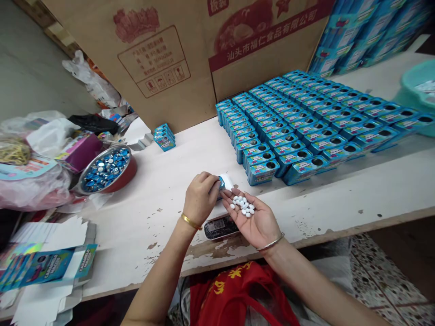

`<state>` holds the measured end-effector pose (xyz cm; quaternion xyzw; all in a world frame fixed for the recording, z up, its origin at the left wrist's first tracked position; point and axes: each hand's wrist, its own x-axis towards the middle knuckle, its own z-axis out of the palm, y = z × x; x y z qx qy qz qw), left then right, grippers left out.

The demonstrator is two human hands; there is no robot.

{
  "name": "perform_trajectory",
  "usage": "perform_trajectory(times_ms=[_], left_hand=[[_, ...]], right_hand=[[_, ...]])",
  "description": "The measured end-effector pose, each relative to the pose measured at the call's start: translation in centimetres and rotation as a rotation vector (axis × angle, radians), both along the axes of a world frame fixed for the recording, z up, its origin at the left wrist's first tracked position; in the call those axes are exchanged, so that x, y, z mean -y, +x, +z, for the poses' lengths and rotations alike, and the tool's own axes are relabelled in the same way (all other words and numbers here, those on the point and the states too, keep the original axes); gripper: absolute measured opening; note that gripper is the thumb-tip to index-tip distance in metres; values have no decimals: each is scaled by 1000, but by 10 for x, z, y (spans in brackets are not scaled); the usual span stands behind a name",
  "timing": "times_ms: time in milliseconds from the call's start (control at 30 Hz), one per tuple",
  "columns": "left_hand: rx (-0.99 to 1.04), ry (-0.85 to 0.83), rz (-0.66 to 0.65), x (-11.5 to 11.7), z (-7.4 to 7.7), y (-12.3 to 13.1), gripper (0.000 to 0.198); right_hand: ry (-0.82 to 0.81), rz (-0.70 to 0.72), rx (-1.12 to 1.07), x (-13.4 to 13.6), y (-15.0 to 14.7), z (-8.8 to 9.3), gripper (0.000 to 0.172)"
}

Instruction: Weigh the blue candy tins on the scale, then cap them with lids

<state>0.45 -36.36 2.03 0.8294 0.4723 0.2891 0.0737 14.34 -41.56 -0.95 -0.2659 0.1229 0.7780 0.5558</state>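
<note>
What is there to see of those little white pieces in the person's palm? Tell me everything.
The white pieces are small, rounded and mostly oval, with smooth-looking, unwrapped surfaces. More than ten lie in a loose cluster at varied angles, many touching. They rest on the palm and lower fingers of the upturned right hand, above the pale table. Their material and any fine markings are too small to tell.

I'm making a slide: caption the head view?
Open right hand holds white pieces by a digital scale; left hand touches small blue item near blue boxes.
</note>
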Motion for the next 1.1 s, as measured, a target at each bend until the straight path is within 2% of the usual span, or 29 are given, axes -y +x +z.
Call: perform_trajectory(times_ms=[100,167,233,333,467,633,733,833,967,1100], left_hand=[[-11,31,-46,16,-2,3,20],[-80,9,-130,34,-7,12,27],[-200,-23,-187,53,-17,26,31],[-309,-36,-181,74,-39,51,24],[-282,-67,-195,81,-59,72,18],[-171,-111,-227,80,-65,74,17],[-82,-110,-256,80,-62,70,15],[93,-106,-257,74,-48,60,13],[360,5,-108,51,-22,35,9],[374,60,-11,23,-9,11,6]], right_hand=[[6,22,7,4,5,2,32],[-6,28,24,9,9,2,33],[-55,23,61,16,15,0,33],[-157,32,142,28,27,-9,34],[-256,12,200,40,41,-21,34],[-339,-102,256,43,44,-23,33],[-347,-110,234,42,41,-24,31],[-299,-88,188,43,37,-25,32],[-149,10,134,41,26,-22,28],[-103,51,100,38,18,-18,25]])
